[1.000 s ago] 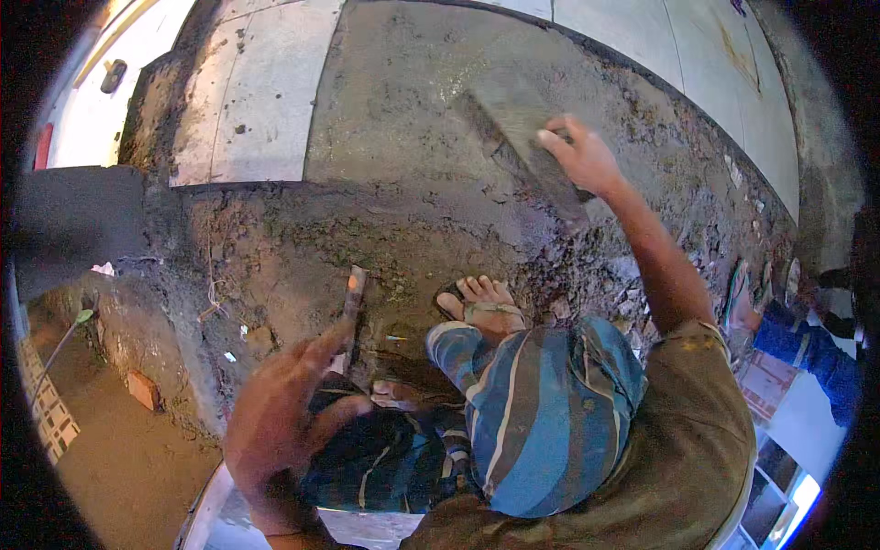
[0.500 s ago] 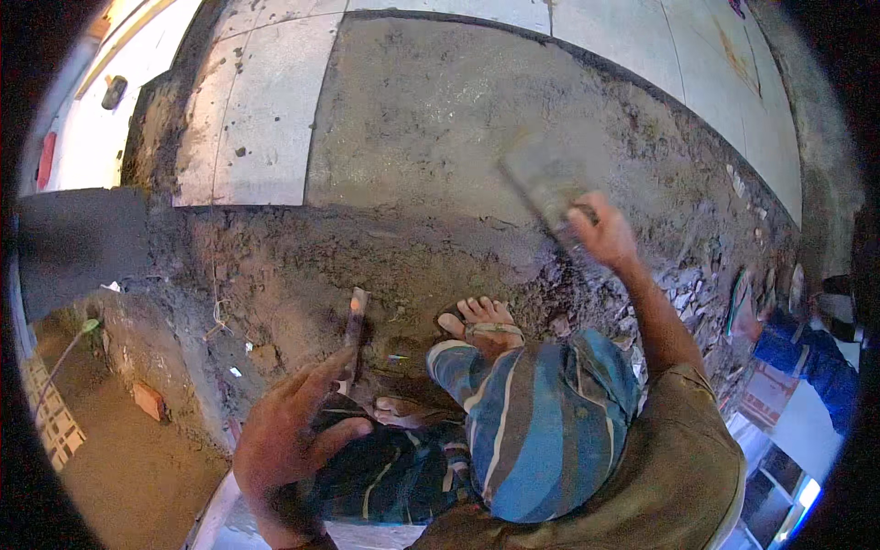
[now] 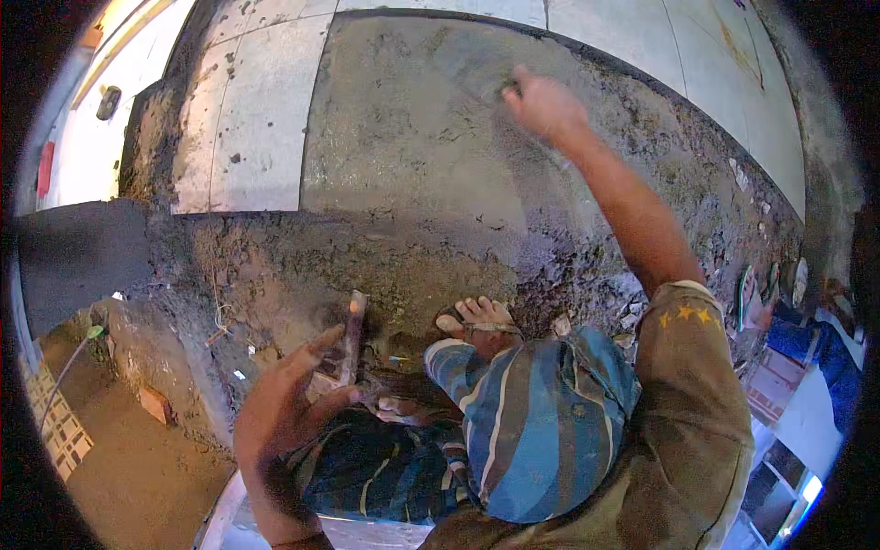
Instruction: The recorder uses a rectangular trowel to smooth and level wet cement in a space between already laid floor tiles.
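Observation:
My right hand (image 3: 547, 105) is stretched far forward, its fingers wrapped round the handle of a flat finishing trowel. The trowel's blade (image 3: 478, 78) is smeared by motion and lies over the wet grey mortar bed (image 3: 385, 137). By my knee my left hand (image 3: 284, 403) is raised, thumb and fingers apart, with nothing in it. Just beyond its fingertips is a narrow upright tool handle (image 3: 353, 335); the tool's kind cannot be made out.
Pale tiles (image 3: 261, 119) border the mortar at left, and more tiles (image 3: 623, 46) lie beyond it. Rubble (image 3: 632, 312) lies along the right. A brick (image 3: 158, 404) sits on the lower ground at left. Another person's blue-clothed leg (image 3: 830, 376) is at far right.
My right hand has swept forward and left across the mortar with the trowel, the arm now more extended. My left hand has barely moved and stays open.

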The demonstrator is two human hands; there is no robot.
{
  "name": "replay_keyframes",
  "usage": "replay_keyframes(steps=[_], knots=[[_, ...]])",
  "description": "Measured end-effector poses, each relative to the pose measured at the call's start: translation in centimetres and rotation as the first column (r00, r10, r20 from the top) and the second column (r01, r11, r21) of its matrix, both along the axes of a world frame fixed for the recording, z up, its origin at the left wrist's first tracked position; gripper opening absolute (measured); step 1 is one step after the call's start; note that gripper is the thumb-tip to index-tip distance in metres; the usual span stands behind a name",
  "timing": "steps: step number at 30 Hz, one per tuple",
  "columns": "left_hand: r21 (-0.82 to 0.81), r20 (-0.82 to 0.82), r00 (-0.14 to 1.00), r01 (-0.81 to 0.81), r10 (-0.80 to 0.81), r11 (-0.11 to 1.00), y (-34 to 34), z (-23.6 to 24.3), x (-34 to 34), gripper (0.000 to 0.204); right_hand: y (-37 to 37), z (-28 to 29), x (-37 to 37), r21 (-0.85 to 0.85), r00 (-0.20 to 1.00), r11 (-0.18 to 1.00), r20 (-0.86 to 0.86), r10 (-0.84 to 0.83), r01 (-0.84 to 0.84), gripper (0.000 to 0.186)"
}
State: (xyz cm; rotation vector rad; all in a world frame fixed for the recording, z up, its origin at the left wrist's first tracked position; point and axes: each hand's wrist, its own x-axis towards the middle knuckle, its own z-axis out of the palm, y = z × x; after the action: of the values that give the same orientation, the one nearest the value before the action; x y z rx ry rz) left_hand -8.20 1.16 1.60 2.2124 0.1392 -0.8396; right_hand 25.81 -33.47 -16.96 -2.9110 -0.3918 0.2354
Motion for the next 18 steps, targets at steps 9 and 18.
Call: replay_keyframes(steps=[9,18], knots=[[0.107,0.016,1.000,0.022,-0.024,0.994,0.0,2.8,-2.6,0.074,-10.3,-2.2,0.1,0.220,0.951,0.927,-0.124,-0.284,0.305,0.044],[0.253,0.090,0.983,0.130,-0.157,0.959,-0.4,3.7,-1.7,0.069,-12.6,0.6,-15.4,0.408,0.938,0.846,-0.187,-0.290,0.343,0.035]])
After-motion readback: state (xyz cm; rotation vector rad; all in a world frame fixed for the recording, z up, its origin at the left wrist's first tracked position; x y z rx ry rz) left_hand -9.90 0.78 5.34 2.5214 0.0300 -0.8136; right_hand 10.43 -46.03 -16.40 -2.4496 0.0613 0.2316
